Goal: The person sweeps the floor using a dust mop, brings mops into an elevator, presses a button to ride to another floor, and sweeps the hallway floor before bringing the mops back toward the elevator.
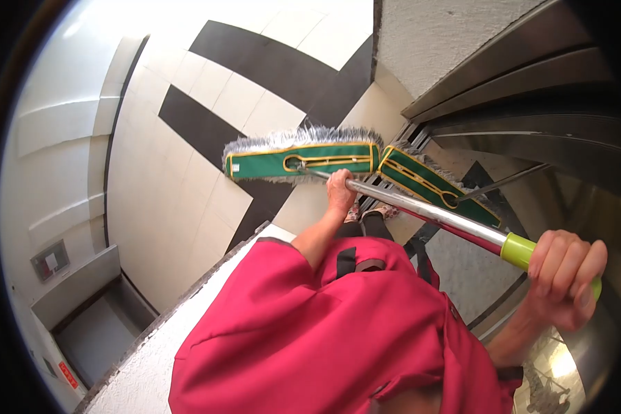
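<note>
A wide dust mop with a green, yellow-edged back and grey fringe (255, 164) lies on the tiled floor ahead of me. Its silver pole (428, 209) rises toward my right side and ends in a lime-green grip (516, 250). My left hand (339, 193) is closed around the pole's lower part, near the mop head. At the far right, my right hand (566, 272) wraps round the green grip, its palm side hidden. Beside the mop head, a second green mop shape (431, 181) appears at the shiny surface, seemingly a reflection.
Dark metal panels and a floor track, like an elevator doorway (531, 138), stand to my right. A rough white wall corner (438, 41) juts out ahead. Cream floor tiles (162, 186) with black stripes run along the left wall (55, 165). A recessed box (103, 328) sits lower left.
</note>
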`<state>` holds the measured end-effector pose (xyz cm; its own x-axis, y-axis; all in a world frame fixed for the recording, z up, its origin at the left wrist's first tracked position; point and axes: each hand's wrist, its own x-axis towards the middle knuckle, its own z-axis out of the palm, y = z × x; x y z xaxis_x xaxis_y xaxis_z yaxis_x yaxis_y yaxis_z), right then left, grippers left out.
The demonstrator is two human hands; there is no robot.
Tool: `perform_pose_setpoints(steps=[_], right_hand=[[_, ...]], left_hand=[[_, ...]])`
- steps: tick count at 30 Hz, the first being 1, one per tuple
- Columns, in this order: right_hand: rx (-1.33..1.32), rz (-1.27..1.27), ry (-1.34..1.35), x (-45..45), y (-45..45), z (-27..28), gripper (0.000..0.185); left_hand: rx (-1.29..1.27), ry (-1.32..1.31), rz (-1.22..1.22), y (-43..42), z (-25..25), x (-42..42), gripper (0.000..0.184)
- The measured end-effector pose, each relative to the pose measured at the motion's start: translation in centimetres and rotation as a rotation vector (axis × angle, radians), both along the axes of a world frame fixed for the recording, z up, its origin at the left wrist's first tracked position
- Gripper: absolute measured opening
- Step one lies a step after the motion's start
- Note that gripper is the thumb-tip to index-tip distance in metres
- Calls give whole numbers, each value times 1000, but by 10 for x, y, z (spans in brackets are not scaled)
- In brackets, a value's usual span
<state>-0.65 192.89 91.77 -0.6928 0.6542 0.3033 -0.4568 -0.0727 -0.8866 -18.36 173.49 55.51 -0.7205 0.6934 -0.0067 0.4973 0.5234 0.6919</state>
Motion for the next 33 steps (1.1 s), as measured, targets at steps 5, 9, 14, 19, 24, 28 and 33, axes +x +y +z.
perform_pose_setpoints(steps=[5, 9, 14, 19, 24, 28, 33], right_hand=[[-59, 89, 2, -20, -3, 10, 17], [-28, 27, 63, -43, -14, 4, 18], [-83, -291, -285, -11, -25, -30, 41], [-546, -626, -678, 118, 28, -136, 21], [-375, -855, -724, 189, 115, -200, 21], [-204, -948, -643, 213, 229, -257, 37], [489, -701, -777, 239, 338, -315, 28]], left_hand=[[-34, -18, -8, -9, 2, -5, 12], [-221, -146, -139, -15, 22, -37, 20], [-132, -318, 32, -16, 12, -72, 20], [-66, -167, 59, -8, 26, -55, 19], [239, -125, -227, 119, 110, -17, 16], [184, 8, 75, 147, 108, -39, 26], [229, 181, 264, 110, 159, -89, 17]])
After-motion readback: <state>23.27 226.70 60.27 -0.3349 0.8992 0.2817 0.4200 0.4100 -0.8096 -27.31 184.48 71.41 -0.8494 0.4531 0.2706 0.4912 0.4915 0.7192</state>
